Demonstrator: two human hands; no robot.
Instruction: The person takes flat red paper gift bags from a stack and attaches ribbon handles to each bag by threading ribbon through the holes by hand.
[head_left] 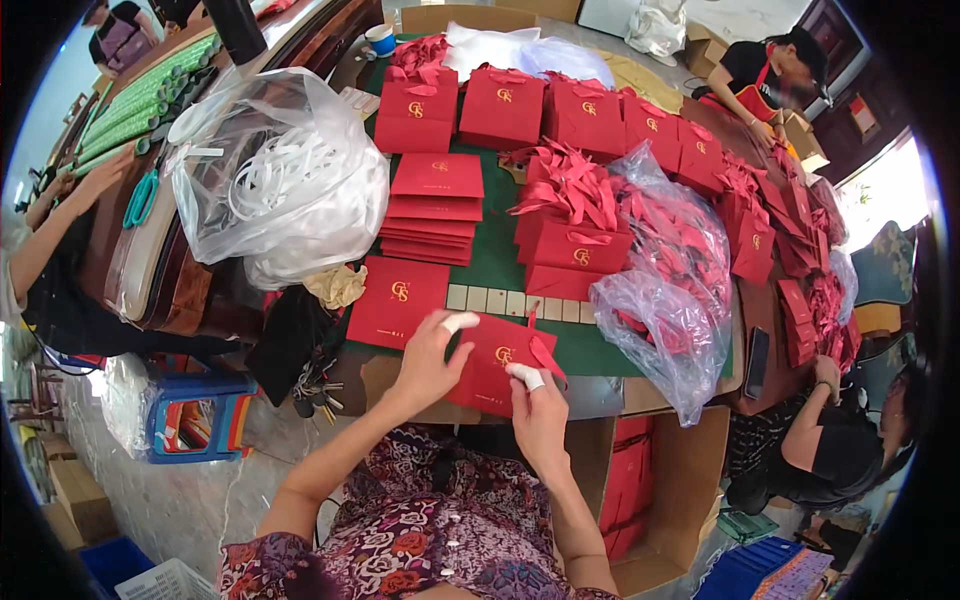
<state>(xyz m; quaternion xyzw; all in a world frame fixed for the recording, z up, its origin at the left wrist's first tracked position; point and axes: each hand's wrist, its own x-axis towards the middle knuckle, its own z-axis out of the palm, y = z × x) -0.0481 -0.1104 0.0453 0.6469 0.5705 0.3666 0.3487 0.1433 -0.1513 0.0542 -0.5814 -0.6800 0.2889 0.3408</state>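
Both my hands hold a flat red paper gift bag [497, 362] with a gold emblem at the table's near edge. My left hand [428, 362] grips its left side, a taped finger raised over the top edge. My right hand [538, 412] pinches its lower right corner, also with a taped fingertip. A red ribbon handle [541, 350] lies across the bag. Just left of it lies another flat red bag [398, 300] on the green table mat [500, 262].
A stack of flat red bags [433, 208], standing red bags [502, 108] and clear plastic sacks of red ribbon [668, 290] and white cord [275, 170] crowd the table. An open cardboard box [668, 490] sits at my right. Other people work at left, far right and lower right. A stool [195, 415] stands left.
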